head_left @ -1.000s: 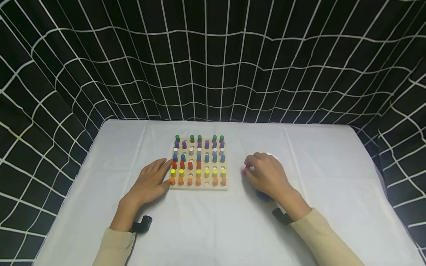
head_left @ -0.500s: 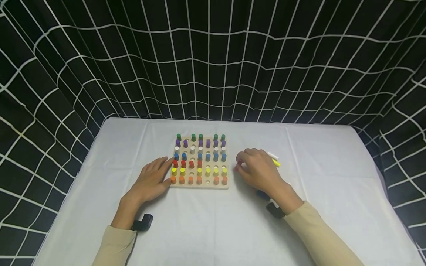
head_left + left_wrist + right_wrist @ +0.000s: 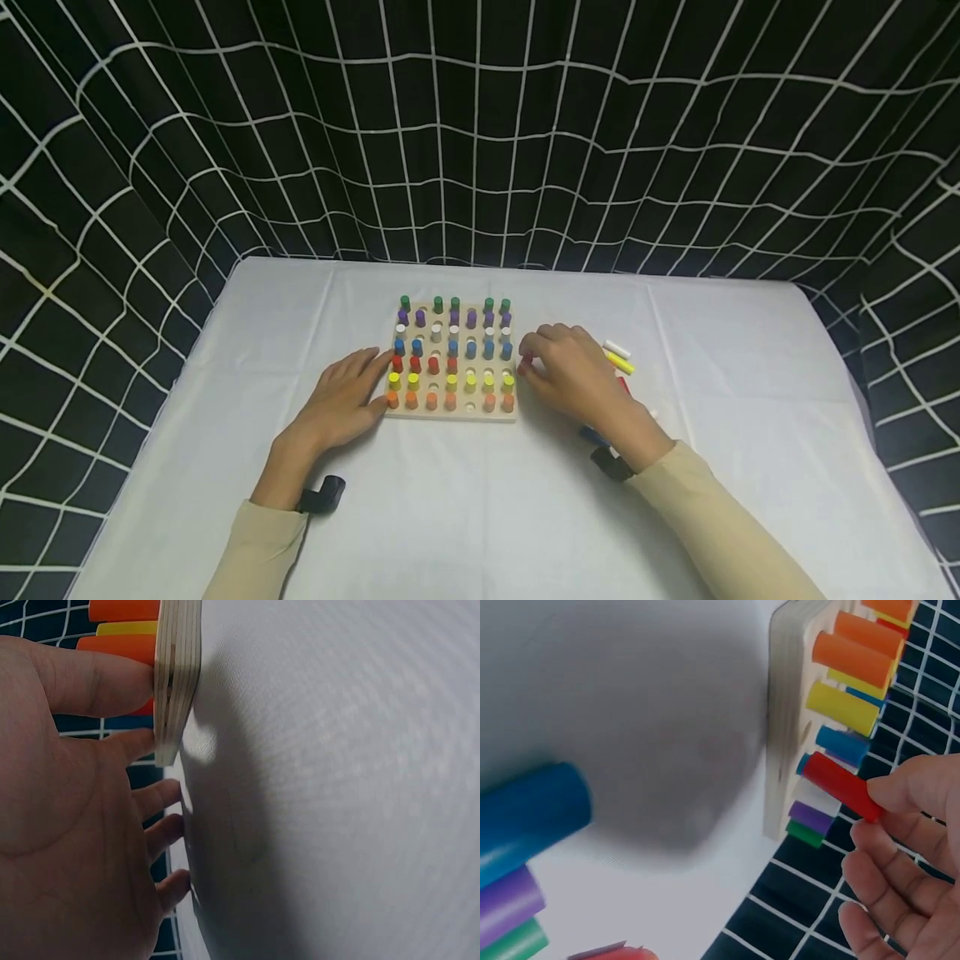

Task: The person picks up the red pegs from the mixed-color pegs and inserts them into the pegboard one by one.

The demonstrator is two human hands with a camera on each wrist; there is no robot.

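A wooden pegboard [image 3: 450,417] lies on the table with rows of green, purple, white, blue, red, yellow and orange pegs; several holes show bare. My left hand [image 3: 337,404] lies at its left side, fingers extended, thumb and index finger at the board's edge [image 3: 178,675]. Just right of the board is my right hand [image 3: 573,371]. Between thumb and index finger it pinches a red peg [image 3: 840,786] by one end, the other fingers loosely bent. In the right wrist view the peg's far end overlaps the blue and white pegs standing in the board.
Loose pegs lie right of the board, partly behind the right hand: white [image 3: 617,349], yellow [image 3: 620,362], red [image 3: 623,385] and blue [image 3: 594,436]. Close to the right wrist camera are a purple peg [image 3: 510,909] and a green peg [image 3: 514,941]. A black curtain with white netting surrounds the table.
My right hand has moved left toward the board with the red peg, uncovering the loose white, yellow and red pegs. The left hand stays at the board's edge. The head view has shifted slightly.
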